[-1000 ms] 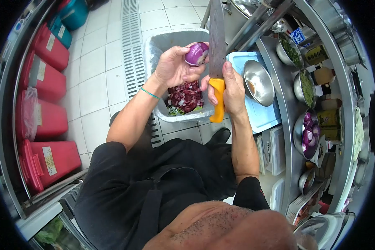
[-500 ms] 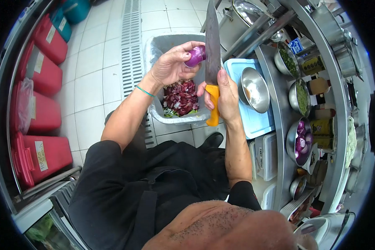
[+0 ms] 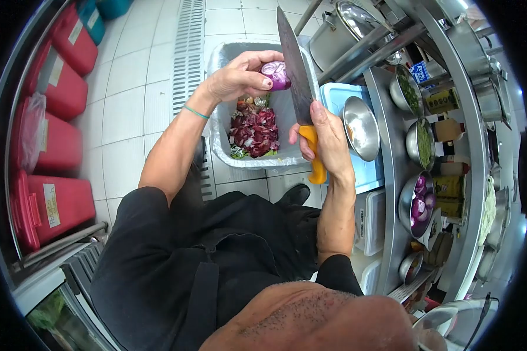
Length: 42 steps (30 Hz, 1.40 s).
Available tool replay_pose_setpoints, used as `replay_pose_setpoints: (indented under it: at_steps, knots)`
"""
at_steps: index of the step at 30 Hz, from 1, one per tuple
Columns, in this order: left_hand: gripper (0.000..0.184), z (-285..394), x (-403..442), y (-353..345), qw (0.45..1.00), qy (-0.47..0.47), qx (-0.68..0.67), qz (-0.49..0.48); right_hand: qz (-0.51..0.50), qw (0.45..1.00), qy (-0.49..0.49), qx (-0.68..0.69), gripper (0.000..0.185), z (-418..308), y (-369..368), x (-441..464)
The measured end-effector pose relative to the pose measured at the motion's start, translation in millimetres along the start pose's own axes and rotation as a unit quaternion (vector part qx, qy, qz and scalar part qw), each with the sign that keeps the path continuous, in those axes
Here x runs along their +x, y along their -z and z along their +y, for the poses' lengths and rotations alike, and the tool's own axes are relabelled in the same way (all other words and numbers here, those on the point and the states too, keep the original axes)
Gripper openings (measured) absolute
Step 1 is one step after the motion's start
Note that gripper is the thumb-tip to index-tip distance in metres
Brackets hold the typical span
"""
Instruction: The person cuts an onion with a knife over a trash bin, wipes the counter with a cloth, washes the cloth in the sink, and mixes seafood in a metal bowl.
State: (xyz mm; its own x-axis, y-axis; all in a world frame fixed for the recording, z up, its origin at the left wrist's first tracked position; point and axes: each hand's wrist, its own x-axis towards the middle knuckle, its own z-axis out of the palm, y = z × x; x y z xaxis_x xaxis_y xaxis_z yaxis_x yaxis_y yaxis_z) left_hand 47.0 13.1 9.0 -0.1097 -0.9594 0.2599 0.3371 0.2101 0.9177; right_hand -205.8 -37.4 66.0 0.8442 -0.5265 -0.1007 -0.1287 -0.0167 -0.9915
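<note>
My left hand [image 3: 240, 78] holds a purple onion [image 3: 276, 75] between thumb and fingers, a pale face of it turned up. Fingers of my right hand [image 3: 327, 137] are wrapped round the yellow handle of a large knife [image 3: 298, 70]. The blade points up and away, its edge close beside the onion. Below both hands stands a grey bin [image 3: 238, 159] with a clear liner, holding dark red onion peelings [image 3: 255, 130] and some green scraps.
A steel bowl [image 3: 361, 128] rests on a blue lid [image 3: 366, 174] to the right. The steel shelf [image 3: 386, 131] beyond holds a bowl of purple onions [image 3: 418, 207] and bowls of greens [image 3: 424, 143]. Red bins [image 3: 64, 202] line the left side; a lidded pot [image 3: 334, 44] stands ahead.
The onion has turned in my left hand and now shows a pale face. The knife has tilted, its tip swinging left, and my right hand has shifted slightly. The view has shifted a little.
</note>
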Motion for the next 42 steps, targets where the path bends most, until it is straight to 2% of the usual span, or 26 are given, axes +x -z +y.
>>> replay_pose_setpoints:
  at_steps: [6,9,11,12,13,15,17,20,21,27,30,42]
  knots:
    - [0.075,4,-1,4,0.998,0.001,0.062,-0.011,-0.001,0.998,-0.047,-0.042,0.059,-8,3,-6]
    - [0.073,5,0,1,1.0,0.003,0.027,-0.005,0.006,0.999,-0.028,-0.026,0.061,-8,4,-6]
    - [0.071,6,-1,-4,1.0,0.012,-0.007,0.007,0.021,0.998,0.05,0.009,0.061,-3,8,-1]
    - [0.071,4,1,-8,1.0,0.008,-0.01,0.01,0.031,0.995,0.088,0.027,0.062,1,12,2]
    - [0.07,3,2,-12,1.0,0.003,-0.013,0.013,0.057,0.993,0.068,0.074,0.059,3,14,6]
    - [0.07,0,5,-22,1.0,-0.009,0.004,0.017,0.113,0.99,0.087,-0.008,0.055,7,5,10]
    - [0.069,-2,7,-28,0.999,-0.025,0.037,0.011,0.158,0.984,0.087,-0.013,0.053,18,3,17]
    - [0.067,-6,10,-35,0.995,-0.058,0.077,-0.002,0.174,0.967,0.124,0.136,0.05,18,-2,16]
    - [0.065,-7,10,-37,0.994,-0.068,0.08,-0.001,0.172,0.966,0.133,0.14,0.054,18,-1,16]
    - [0.061,-12,14,-44,0.983,-0.117,0.14,0.008,0.18,0.966,0.13,0.133,0.055,19,2,17]
    - [0.061,-14,14,-44,0.984,-0.122,0.13,0.012,0.201,0.965,0.128,0.113,0.057,20,3,18]
    - [0.061,-23,14,-45,0.987,-0.095,0.124,0.043,0.222,0.96,0.129,0.116,0.06,23,2,20]
